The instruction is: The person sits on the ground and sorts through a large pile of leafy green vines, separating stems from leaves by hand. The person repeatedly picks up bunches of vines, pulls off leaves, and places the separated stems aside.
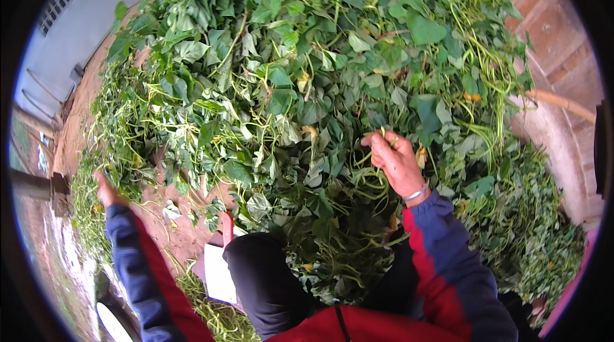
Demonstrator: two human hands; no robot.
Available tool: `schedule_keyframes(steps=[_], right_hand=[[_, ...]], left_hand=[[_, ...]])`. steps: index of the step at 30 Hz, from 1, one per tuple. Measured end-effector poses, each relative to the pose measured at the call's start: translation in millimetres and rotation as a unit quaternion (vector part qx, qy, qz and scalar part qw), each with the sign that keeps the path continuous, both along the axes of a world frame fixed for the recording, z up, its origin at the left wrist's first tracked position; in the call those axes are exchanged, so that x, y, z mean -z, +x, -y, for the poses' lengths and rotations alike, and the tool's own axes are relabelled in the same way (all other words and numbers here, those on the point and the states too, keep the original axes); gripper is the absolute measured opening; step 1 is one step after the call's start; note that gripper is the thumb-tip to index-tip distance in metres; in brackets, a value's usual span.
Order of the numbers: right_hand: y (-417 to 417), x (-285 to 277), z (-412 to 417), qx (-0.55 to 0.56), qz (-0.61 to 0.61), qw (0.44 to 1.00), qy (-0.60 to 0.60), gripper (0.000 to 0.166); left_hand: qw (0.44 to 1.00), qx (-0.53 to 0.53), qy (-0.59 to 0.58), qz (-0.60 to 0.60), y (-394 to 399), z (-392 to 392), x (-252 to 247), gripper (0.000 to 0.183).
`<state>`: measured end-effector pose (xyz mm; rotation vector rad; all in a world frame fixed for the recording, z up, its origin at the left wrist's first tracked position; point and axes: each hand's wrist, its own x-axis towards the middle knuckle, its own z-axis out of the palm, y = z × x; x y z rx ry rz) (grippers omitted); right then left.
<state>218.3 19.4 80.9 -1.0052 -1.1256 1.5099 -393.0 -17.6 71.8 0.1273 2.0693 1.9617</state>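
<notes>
A large heap of leafy green vines (297,92), probably sweet potato by the leaves, spreads in front of me. My right hand (395,162) is over its near middle, thumb and fingers closed on a thin green vine stem (368,156). A silvery bracelet (416,194) circles that wrist. Far to the left, my left hand (108,192) reaches to a smaller pile of cut stems (86,217). Its fingers are small and foreshortened, so whether they grip anything is unclear. Beside my knee lies a broad-bladed knife (219,270) with a red handle (227,227).
Bare earthen floor (180,219) shows between the piles at the left. More trimmed stems (216,318) lie by my leg (261,279). At the right stand a curved pale ledge (551,150) and a bamboo-like pole (563,101). A pale wall (91,16) rises at the upper left.
</notes>
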Motion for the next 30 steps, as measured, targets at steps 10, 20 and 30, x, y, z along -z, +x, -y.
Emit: schedule_keyframes(steps=[10, 20, 30], right_hand=[[7, 0, -10, 0.048, 0.024, 0.998, 0.034, 0.021], [19, 3, -7, 0.056, 0.06, 0.994, 0.069, 0.021], [46, -9, 0, 0.092, 0.109, 0.987, 0.079, 0.023]], left_hand=[[0.742, 0.663, 0.023, 0.094, 302, 39, 44, 0.013], [0.246, 0.861, -0.033, -0.443, 461, 149, 139, 0.033], [0.775, 0.619, -0.056, -0.113, 381, 9, -3, 0.016]])
